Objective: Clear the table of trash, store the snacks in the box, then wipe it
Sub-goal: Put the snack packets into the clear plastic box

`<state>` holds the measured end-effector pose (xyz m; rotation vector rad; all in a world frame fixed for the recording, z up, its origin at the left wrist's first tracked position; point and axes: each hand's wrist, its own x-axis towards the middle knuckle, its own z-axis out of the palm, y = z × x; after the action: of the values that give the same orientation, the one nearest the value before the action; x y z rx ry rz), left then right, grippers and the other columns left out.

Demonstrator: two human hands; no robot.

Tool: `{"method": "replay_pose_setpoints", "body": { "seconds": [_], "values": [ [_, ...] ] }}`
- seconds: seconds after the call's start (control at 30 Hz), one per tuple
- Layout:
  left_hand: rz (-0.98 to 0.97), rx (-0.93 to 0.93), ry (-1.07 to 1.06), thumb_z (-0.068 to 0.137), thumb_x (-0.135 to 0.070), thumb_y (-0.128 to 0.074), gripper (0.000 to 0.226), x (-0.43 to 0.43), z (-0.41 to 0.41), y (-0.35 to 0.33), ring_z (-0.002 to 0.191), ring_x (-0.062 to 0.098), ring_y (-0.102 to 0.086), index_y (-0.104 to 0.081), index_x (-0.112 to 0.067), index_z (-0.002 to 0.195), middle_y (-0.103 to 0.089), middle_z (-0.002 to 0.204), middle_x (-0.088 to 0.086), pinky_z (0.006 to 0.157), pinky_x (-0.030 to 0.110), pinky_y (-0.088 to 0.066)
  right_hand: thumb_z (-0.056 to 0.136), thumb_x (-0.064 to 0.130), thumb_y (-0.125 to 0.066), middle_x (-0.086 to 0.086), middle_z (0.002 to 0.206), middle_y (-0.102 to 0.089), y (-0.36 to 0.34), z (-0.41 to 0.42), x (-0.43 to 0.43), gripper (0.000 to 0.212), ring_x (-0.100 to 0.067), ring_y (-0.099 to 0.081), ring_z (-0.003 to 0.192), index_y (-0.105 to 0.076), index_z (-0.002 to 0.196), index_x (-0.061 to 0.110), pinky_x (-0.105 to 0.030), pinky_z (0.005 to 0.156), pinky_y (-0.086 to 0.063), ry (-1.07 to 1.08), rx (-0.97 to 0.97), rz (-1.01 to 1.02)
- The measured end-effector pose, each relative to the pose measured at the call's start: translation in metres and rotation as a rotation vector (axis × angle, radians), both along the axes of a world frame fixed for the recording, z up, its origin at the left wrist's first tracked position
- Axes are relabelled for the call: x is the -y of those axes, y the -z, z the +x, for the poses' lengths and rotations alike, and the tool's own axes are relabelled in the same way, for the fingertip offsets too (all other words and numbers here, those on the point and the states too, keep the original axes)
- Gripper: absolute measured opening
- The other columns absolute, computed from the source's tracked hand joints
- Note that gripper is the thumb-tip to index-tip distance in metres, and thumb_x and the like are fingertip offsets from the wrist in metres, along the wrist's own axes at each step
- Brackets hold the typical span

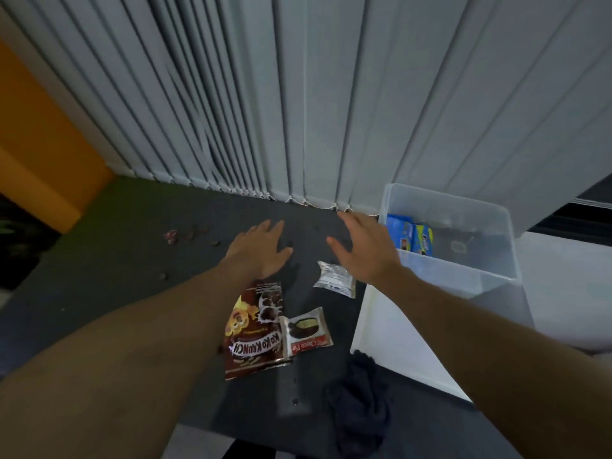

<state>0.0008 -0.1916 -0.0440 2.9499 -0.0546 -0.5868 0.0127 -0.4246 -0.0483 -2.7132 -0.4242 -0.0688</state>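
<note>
1. Left hand (261, 248) stretched out over the dark table (132, 260), palm down, fingers spread flat, holding nothing.
2. Right hand (362, 248) out beside it, fingers spread wide and loose, also holding nothing, just left of the clear plastic box (463, 279).
3. Brown Koko Krunch packet (255, 329) lying flat on the table below the left hand, its top edge tucked under the wrist.
4. Red and white Choco Pie wrapper (306, 332) touching the Koko Krunch packet on its right side, overlapping slightly.
5. Silver wrapper (334, 279) crumpled on the table under the right wrist, apart from the other 2 wrappers.
6. Clear plastic box at the right end of the table, against the grey vertical blinds (298, 94), with 2 blue snack packs (412, 238) standing at its left wall.
7. Brown crumbs (198, 231) and a small pink scrap (170, 236) scattered on the far left part of the table.
8. Dark cloth (361, 405) bunched at the near edge of the table, beside a white surface (397, 332).
</note>
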Motion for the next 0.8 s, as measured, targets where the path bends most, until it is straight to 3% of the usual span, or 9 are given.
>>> {"method": "replay_pose_setpoints", "body": {
  "seconds": [0.17, 0.27, 0.5, 0.63, 0.8],
  "values": [
    [-0.008, -0.070, -0.072, 0.099, -0.057, -0.045, 0.080, -0.028, -0.025, 0.023, 0.150, 0.033, -0.024, -0.006, -0.024, 0.161, -0.014, 0.166, 0.011, 0.118, 0.048, -0.031, 0.093, 0.049, -0.057, -0.005, 0.142, -0.052, 0.025, -0.009, -0.029, 0.060, -0.026, -0.046, 0.132, -0.047, 0.144, 0.020, -0.043, 0.107, -0.034, -0.067, -0.069, 0.000],
    [-0.014, -0.120, -0.101, 0.097, -0.057, -0.050, 0.084, -0.041, -0.034, 0.042, 0.148, 0.034, -0.027, -0.006, -0.024, 0.161, -0.014, 0.166, 0.012, 0.116, 0.048, -0.032, 0.092, 0.052, -0.055, -0.007, 0.139, -0.055, 0.047, -0.015, -0.040, 0.061, -0.027, -0.050, 0.128, -0.051, 0.141, 0.018, -0.045, 0.105, -0.042, -0.116, -0.076, -0.003],
    [-0.072, -0.211, -0.124, 0.089, -0.058, -0.061, 0.096, -0.055, -0.053, 0.088, 0.148, 0.032, -0.026, -0.006, -0.025, 0.161, -0.016, 0.165, 0.009, 0.117, 0.050, -0.032, 0.089, 0.059, -0.059, -0.001, 0.150, -0.043, 0.080, -0.027, -0.053, 0.071, -0.023, -0.041, 0.136, -0.038, 0.147, 0.026, -0.047, 0.112, -0.036, -0.197, -0.326, -0.138],
    [-0.073, -0.228, -0.100, 0.088, -0.059, -0.063, 0.100, -0.054, -0.056, 0.098, 0.151, 0.031, -0.020, -0.004, -0.023, 0.161, -0.015, 0.166, 0.008, 0.120, 0.052, -0.025, 0.090, 0.055, -0.060, -0.002, 0.159, -0.029, 0.096, -0.034, -0.047, 0.073, -0.026, -0.025, 0.147, -0.033, 0.151, 0.027, -0.053, 0.117, -0.026, -0.156, -0.314, -0.215],
    [-0.085, -0.094, -0.016, 0.087, -0.062, -0.061, 0.097, -0.041, -0.055, 0.100, 0.151, 0.027, -0.018, -0.011, -0.022, 0.160, -0.020, 0.164, 0.007, 0.123, 0.046, -0.019, 0.095, 0.038, -0.059, -0.003, 0.167, 0.000, 0.113, -0.021, -0.038, 0.077, -0.033, 0.003, 0.153, -0.014, 0.157, 0.033, -0.059, 0.120, -0.015, 0.003, -0.361, -0.291]
  ]
}}
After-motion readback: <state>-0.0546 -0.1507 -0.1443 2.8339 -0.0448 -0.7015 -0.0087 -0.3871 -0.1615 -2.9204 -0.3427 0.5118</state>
